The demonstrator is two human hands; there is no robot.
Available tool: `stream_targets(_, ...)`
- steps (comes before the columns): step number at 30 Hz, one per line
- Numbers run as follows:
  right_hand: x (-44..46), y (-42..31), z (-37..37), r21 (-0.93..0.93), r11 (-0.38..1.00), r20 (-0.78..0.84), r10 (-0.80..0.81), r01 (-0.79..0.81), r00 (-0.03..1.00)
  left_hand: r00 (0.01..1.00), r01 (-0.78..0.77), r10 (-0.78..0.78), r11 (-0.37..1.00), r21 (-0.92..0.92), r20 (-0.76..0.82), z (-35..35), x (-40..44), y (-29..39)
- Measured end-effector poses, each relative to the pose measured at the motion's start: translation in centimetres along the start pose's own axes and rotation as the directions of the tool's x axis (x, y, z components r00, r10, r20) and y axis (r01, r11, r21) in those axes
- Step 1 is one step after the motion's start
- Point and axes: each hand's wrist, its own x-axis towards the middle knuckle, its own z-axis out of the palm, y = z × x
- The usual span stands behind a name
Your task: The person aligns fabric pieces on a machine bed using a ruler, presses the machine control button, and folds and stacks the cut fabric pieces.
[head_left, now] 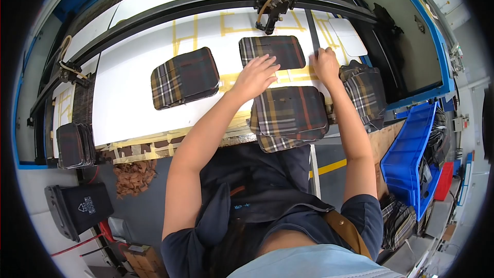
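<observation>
My left hand lies with its fingers stretched out at the lower edge of a plaid fabric panel, its fingertips over the cloth. To the right of that panel, my right hand is closed, fingers curled down beside a dark strip on the white bed. What its fingers hold, if anything, is hidden. Below the hands sits a stack of plaid panels, overhanging the bed's front edge. Another plaid panel stack rests to the left. More plaid pieces lie by my right forearm.
A black rail with a machine head crosses above the bed. A small plaid stack sits at the left corner. A white rounded template lies at right. Blue bins and a black bin flank my body.
</observation>
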Motion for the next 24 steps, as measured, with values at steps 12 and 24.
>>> stream_targets(12,2.4,3.4,2.2,0.015,0.995,0.113,0.1,-0.102,0.989,0.995,0.095,-0.089,0.968,0.234,-0.034,0.5,-0.3,1.3)
stream_targets(24,0.6,-2.8,4.8,0.82,0.506,0.283,0.047,-0.268,0.958,0.983,0.138,-0.126,0.987,0.086,-0.135,0.7,-0.5,0.2)
